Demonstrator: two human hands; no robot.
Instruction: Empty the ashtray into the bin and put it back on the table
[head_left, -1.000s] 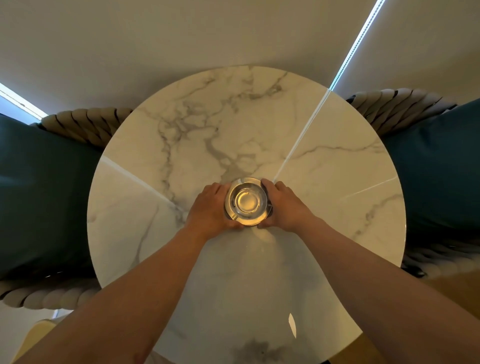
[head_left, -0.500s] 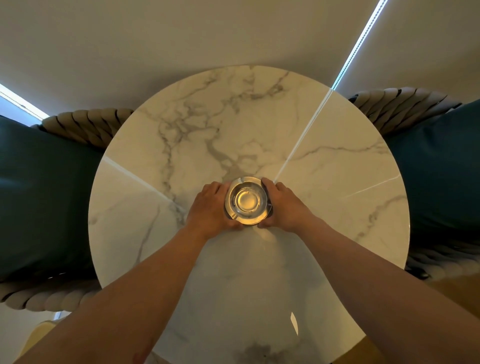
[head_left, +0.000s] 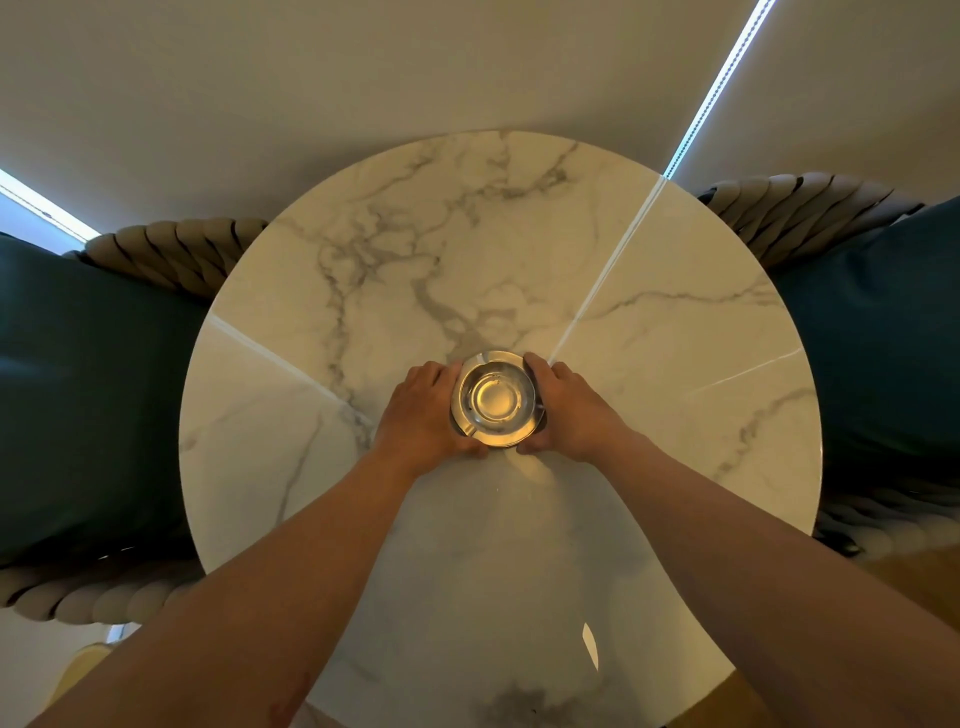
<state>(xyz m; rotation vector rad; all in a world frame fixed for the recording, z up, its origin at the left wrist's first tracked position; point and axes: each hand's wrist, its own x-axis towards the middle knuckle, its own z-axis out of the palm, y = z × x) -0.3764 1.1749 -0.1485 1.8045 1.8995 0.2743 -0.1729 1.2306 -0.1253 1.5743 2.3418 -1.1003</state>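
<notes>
A round shiny metal ashtray (head_left: 493, 399) sits near the middle of a round white marble table (head_left: 649, 395). Its bowl looks bare and reflects yellow light. My left hand (head_left: 423, 413) cups its left side with fingers curled around the rim. My right hand (head_left: 569, 410) cups its right side the same way. Both thumbs lie against the near edge. No bin is in view.
Two chairs with teal cushions (head_left: 88, 395) (head_left: 883, 338) and woven rope frames (head_left: 171, 249) flank the table on the left and right. A beige wall rises beyond the table's far edge. A wooden floor (head_left: 924, 582) shows at lower right.
</notes>
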